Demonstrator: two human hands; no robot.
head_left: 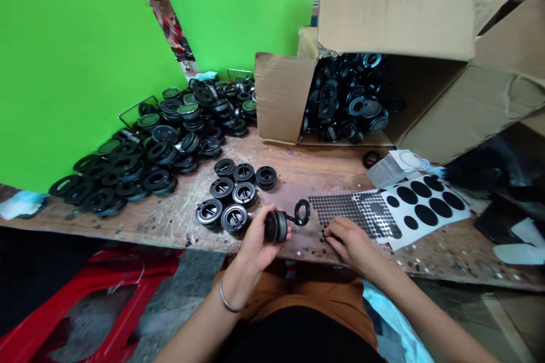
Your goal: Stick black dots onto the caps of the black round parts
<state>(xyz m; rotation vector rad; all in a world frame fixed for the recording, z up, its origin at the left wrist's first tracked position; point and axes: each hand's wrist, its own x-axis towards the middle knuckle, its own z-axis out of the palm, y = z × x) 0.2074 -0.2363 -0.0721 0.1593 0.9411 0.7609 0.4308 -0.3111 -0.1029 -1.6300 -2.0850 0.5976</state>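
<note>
Left, glossy black discs heap on scuffed wood. Next, seven round caps cluster; near centre the left hand grips a ribbed cap with a smooth ring. The right hand, fingers narrowly spaced, meets a dotted sheet; any pinch, I cannot tell.

The left forearm slants up and inward from the lower edge to a bare wrist area, and the left hand is turned palm inward, its fingers curled in a cupped grip with the fingertips showing on the far side. The right forearm reaches in from the lower right corner, and the right hand is palm down, its fingers bent and pointing left, the thumb below them on the side nearer the body.
</note>
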